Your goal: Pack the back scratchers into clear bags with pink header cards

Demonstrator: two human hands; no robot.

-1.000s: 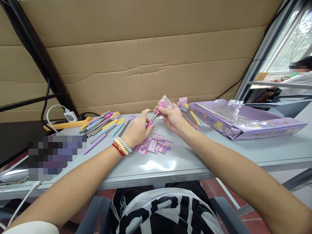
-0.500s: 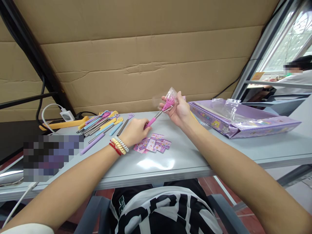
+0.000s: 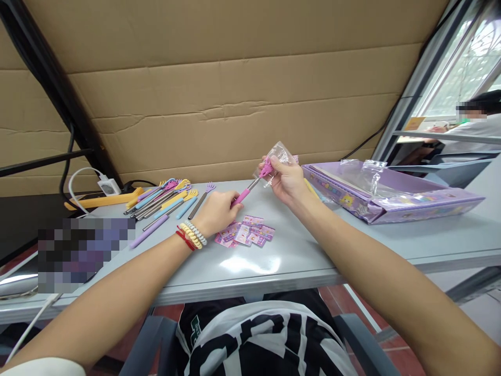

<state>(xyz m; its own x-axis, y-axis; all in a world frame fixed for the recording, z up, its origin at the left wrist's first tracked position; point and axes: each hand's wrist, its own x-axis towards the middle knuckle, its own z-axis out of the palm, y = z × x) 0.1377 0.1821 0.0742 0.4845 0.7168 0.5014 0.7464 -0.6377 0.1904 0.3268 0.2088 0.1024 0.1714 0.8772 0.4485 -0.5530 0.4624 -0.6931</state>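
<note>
Pink back scratcher (image 3: pixel 253 184) hangs above the table (image 3: pixel 309 263) in the head view, between the two hands. Left hand (image 3: pixel 219 210) has thumb and fingers closed round the handle's end; right hand (image 3: pixel 287 180) pinches the neck below the claw, along with a clear bag (image 3: pixel 280 151). Bagging looks partway along: the claw seems to be inside the plastic, while shaft and handle are bare. Loose scratchers (image 3: pixel 160 202) lie unbagged at the left, and small cards (image 3: pixel 246 231) sit in a loose heap just below the hands. Its long axis slants, claw pointing away and rightward, handle back toward the left.
</note>
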